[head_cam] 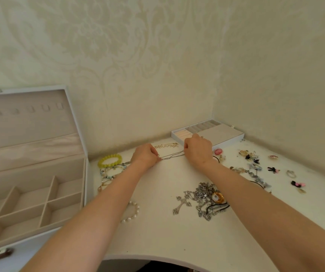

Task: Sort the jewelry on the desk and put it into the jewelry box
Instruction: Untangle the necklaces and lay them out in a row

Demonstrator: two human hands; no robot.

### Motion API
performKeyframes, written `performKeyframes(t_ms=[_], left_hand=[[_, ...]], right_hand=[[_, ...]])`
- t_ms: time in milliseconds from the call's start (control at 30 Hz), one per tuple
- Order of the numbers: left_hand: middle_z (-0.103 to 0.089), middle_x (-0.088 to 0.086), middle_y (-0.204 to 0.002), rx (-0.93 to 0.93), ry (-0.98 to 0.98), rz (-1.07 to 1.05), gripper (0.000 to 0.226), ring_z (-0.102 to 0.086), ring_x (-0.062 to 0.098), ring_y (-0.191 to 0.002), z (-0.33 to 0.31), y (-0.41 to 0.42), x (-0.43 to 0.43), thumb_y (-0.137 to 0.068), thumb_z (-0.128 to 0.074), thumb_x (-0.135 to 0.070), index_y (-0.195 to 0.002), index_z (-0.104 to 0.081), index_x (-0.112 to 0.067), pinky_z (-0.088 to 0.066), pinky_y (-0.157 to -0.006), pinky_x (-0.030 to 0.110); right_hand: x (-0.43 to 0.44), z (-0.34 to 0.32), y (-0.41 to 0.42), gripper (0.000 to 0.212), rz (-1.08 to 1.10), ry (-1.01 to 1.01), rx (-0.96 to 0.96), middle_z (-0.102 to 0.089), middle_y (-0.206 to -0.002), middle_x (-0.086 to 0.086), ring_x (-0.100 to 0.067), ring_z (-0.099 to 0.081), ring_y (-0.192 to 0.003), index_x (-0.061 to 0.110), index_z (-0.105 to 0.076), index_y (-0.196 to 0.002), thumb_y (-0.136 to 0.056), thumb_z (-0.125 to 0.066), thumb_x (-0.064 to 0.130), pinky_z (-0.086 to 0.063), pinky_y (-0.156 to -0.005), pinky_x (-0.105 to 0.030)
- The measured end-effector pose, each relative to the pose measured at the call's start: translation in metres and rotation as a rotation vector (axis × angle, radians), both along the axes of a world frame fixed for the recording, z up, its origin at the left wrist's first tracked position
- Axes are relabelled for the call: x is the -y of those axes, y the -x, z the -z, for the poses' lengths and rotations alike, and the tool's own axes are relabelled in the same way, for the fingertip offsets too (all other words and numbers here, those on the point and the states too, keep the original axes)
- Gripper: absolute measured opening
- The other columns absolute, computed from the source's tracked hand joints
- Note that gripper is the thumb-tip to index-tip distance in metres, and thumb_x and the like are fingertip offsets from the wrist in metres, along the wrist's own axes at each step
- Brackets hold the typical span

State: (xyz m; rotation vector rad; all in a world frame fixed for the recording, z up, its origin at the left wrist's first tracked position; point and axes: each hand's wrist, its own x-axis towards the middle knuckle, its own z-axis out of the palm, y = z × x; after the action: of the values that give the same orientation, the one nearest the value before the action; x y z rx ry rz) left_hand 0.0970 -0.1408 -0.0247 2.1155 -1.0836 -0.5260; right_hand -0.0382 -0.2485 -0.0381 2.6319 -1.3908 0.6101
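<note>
Left hand [145,155], right hand [198,148], thin chain [172,155] between (one end each)

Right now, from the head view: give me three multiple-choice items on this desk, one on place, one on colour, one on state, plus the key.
1. Where is the yellow-green bead bracelet?
A. worn on a wrist
B. on the desk, left of the left hand
C. on a shelf

2. What colour is the cross pendant?
A. silver
B. gold
C. black

3. What state is the thin chain in?
A. lying loose
B. knotted in a ball
C. held between both hands

Key:
1 B: it lies flat on the desk just left of the left hand.
2 A: it shows as grey metal.
3 C: it runs taut from the left hand to the right hand.
</note>
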Motion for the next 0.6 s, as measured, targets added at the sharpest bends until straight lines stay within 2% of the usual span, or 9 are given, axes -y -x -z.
performKeyframes(t_ms=[67, 133, 200, 267, 333, 400, 500, 600], left_hand=[[-0.062, 0.007, -0.071, 0.0, -0.006, -0.023, 0.016, -0.058, 0.023, -0.07, -0.001, 0.001, 0.0, -0.08, -0.071, -0.012, -0.075, -0.056, -0.017, -0.048, -0.071, 0.032], [-0.067, 0.012, -0.088, 0.012, 0.0, -0.062, 0.018, -0.064, 0.028, -0.085, -0.001, 0.001, -0.001, -0.081, -0.068, -0.012, -0.069, -0.056, -0.02, -0.053, -0.08, 0.037], [-0.068, 0.013, -0.099, 0.047, 0.005, -0.094, 0.015, -0.065, 0.031, -0.092, -0.005, 0.003, -0.004, -0.083, -0.057, -0.009, -0.073, -0.061, -0.018, -0.052, -0.082, 0.039], [-0.068, 0.013, -0.099, 0.089, 0.015, -0.102, 0.021, -0.063, 0.03, -0.089, -0.008, 0.004, -0.006, -0.085, -0.047, -0.005, -0.079, -0.064, -0.015, -0.051, -0.08, 0.038], [-0.066, 0.011, -0.098, 0.115, 0.016, -0.096, 0.022, -0.06, 0.029, -0.088, -0.011, 0.004, -0.009, -0.085, -0.044, -0.003, -0.078, -0.061, -0.016, -0.051, -0.08, 0.038], [-0.062, 0.006, -0.098, 0.161, 0.004, -0.125, 0.024, -0.059, 0.029, -0.094, -0.015, 0.005, -0.012, -0.086, -0.043, -0.004, -0.087, -0.062, -0.018, -0.05, -0.081, 0.037], [-0.062, 0.003, -0.109, 0.239, -0.022, -0.114, 0.018, -0.058, 0.026, -0.104, -0.018, 0.004, -0.016, -0.086, -0.056, -0.012, -0.101, -0.062, -0.019, -0.05, -0.083, 0.035], [-0.052, 0.006, -0.125, 0.355, -0.116, -0.014, 0.031, -0.048, 0.024, -0.117, -0.011, 0.012, -0.021, -0.084, -0.066, -0.018, -0.114, -0.058, -0.017, -0.044, -0.089, 0.036]], right_hand=[[0.001, 0.001, 0.0, 0.026, -0.004, 0.022, -0.022, -0.058, -0.11, -0.01, -0.028, -0.06, -0.089, 0.013, -0.066, -0.106, -0.093, -0.044, 0.011, -0.032, -0.063, -0.029], [0.001, 0.001, 0.001, 0.026, -0.013, 0.042, -0.046, -0.058, -0.11, -0.01, -0.028, -0.06, -0.09, 0.013, -0.066, -0.106, -0.094, -0.043, 0.01, -0.032, -0.063, -0.029], [0.0, 0.001, 0.003, 0.027, -0.024, 0.062, -0.067, -0.058, -0.111, -0.009, -0.028, -0.06, -0.09, 0.013, -0.066, -0.108, -0.095, -0.043, 0.01, -0.032, -0.063, -0.029], [-0.001, -0.001, 0.005, 0.027, -0.036, 0.065, -0.08, -0.058, -0.112, -0.008, -0.027, -0.06, -0.092, 0.015, -0.066, -0.109, -0.096, -0.042, 0.012, -0.033, -0.064, -0.028], [-0.003, -0.004, 0.009, 0.028, -0.048, 0.029, -0.054, -0.059, -0.115, -0.007, -0.027, -0.06, -0.095, 0.018, -0.067, -0.112, -0.096, -0.044, 0.016, -0.036, -0.068, -0.029], [-0.006, -0.008, 0.015, 0.028, -0.065, -0.024, 0.006, -0.059, -0.118, -0.007, -0.027, -0.06, -0.1, 0.021, -0.067, -0.114, -0.095, -0.046, 0.017, -0.035, -0.07, -0.028], [-0.009, -0.013, 0.022, 0.028, -0.132, -0.067, 0.042, -0.059, -0.119, -0.005, -0.026, -0.058, -0.104, 0.024, -0.068, -0.111, -0.094, -0.048, 0.014, -0.035, -0.071, -0.028], [-0.014, -0.012, 0.026, 0.032, -0.28, -0.114, -0.033, -0.059, -0.12, -0.004, -0.025, -0.054, -0.112, 0.021, -0.069, -0.112, -0.092, -0.048, 0.008, -0.044, -0.083, -0.032]])
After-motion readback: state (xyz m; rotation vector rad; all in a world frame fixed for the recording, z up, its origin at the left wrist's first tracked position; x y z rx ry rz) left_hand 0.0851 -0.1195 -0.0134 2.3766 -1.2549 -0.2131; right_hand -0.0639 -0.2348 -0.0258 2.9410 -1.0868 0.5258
